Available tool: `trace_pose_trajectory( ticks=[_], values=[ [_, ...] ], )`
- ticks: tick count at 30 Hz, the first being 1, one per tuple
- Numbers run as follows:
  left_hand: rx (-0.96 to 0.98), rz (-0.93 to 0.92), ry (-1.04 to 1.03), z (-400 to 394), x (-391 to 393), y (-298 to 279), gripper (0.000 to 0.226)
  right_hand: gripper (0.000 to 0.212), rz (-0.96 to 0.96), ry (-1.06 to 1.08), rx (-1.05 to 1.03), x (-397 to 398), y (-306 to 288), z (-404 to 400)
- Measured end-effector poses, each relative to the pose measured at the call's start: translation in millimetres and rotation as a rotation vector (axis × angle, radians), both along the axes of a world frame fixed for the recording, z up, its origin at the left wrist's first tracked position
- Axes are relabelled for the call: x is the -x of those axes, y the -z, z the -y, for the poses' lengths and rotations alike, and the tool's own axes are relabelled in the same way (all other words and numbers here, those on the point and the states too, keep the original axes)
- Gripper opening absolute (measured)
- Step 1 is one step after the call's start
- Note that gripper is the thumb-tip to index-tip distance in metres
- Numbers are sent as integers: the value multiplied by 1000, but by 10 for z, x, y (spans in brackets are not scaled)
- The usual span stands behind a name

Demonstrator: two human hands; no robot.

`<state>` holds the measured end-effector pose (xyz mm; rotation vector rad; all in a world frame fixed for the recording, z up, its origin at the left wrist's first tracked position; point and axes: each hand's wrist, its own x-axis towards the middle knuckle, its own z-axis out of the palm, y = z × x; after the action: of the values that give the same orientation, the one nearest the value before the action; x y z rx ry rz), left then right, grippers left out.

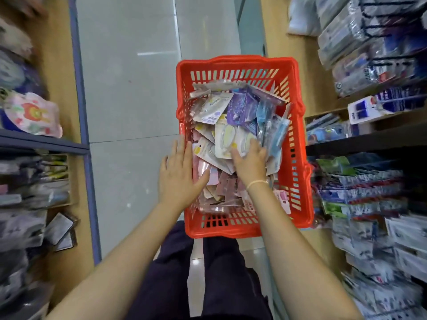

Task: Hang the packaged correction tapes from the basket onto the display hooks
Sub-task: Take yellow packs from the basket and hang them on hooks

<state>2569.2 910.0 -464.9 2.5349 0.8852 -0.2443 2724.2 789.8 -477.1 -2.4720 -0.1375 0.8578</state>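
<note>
Head view: we saw a red basket [240, 65] on the floor [129, 88], heaped with packaged correction tapes [228, 125]. The left hand [179, 174] lay with fingers straight at the basket's left wall, its thumb touching pink packs. The right hand [250, 160] rested in the pile on a yellow-and-white pack [227, 140], fingers spread; whether it gripped anything, we could not tell. Blurred shelves [369, 139] flanked the aisle.

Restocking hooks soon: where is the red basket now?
In the head view the red basket sits on the floor, centre-right, beside the right-hand shelves, with both hands reaching into its packaged correction tapes.
</note>
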Motion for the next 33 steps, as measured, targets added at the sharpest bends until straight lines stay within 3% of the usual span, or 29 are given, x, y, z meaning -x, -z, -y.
trace_pose_trajectory(
  ticks=[8, 14, 19, 22, 27, 33],
  values=[
    [-8, 89, -79, 72, 4, 119, 85, 50, 93, 23, -71, -8, 125, 30],
    [-25, 111, -82, 83, 0, 131, 84, 76, 35, 2, -46, 137, 7, 235],
    [-26, 102, -80, 83, 5, 117, 83, 74, -7, 34, -152, 202, -188, 224],
    [-23, 110, -86, 52, 3, 98, 79, 74, 84, -53, -173, 201, -220, 66],
    [-29, 114, -75, -34, 60, 124, 72, 53, 10, -27, -141, -66, -85, -215],
    [-12, 108, -90, -13, 70, 160, 71, 93, -144, 211, -212, -231, 14, -432]
  ],
)
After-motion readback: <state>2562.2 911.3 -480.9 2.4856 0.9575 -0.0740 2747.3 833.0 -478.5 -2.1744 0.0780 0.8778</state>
